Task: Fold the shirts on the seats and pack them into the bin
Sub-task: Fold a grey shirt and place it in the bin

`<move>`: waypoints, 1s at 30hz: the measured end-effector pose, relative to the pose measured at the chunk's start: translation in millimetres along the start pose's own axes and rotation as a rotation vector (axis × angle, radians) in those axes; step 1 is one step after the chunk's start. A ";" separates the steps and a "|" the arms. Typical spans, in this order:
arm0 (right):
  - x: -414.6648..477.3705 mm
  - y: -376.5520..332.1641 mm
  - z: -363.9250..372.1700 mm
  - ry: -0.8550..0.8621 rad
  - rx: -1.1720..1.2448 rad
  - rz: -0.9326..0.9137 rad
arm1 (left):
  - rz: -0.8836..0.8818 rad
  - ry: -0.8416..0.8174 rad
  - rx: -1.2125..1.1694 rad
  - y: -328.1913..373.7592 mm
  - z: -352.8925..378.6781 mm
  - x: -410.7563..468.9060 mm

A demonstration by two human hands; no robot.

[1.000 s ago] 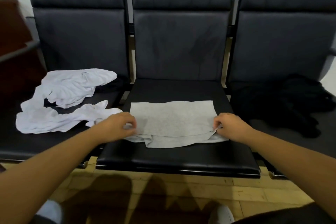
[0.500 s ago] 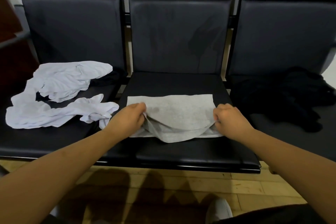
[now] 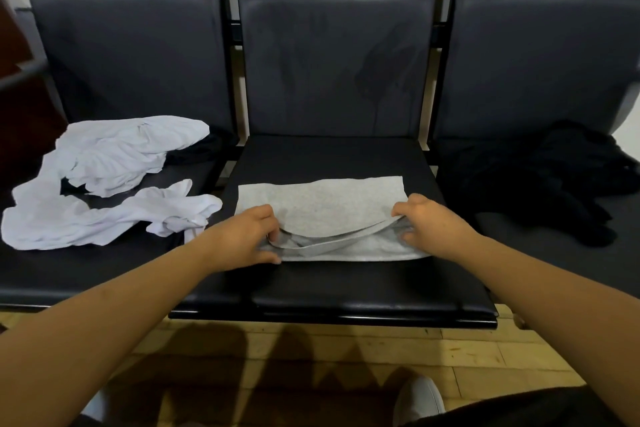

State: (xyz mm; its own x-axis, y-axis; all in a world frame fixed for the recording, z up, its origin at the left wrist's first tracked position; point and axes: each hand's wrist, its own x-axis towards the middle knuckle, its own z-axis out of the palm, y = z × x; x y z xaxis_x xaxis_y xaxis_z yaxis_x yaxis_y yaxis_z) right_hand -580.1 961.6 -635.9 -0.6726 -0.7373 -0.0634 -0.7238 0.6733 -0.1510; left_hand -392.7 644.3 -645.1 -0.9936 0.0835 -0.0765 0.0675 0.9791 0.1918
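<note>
Head view is showing a wooden floor [image 3: 398, 350] nearest, with a white shoe [image 3: 420, 399] on it. Above it, both hands are working at a folded grey shirt [image 3: 322, 204] lying on the middle seat [image 3: 332, 291]. Left hand [image 3: 247, 236] is pinching its near left edge; right hand [image 3: 433, 222] is lifting the upper layer. Farther left, a crumpled white shirt [image 3: 104, 184] is lying; right, a black garment [image 3: 554, 180].

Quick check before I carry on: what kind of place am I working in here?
Probably a waiting area or hall rather than a home: a row of joined dark padded seats on a shared black frame, over a wooden plank floor. Shirts lie on the seats; the grey shirt is on the middle one.
</note>
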 end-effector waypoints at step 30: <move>-10.0 -31.0 9.1 -0.036 -0.177 -0.088 | 0.079 0.156 -0.042 -7.0 2.7 -6.7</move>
State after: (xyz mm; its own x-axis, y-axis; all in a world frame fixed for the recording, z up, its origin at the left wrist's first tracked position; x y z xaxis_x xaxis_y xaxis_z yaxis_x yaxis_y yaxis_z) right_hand -549.5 947.6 -639.6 -0.6018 -0.7932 -0.0933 -0.7975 0.6030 0.0177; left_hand -386.3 637.3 -648.5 -0.9876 0.1265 0.0925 0.1450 0.9618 0.2321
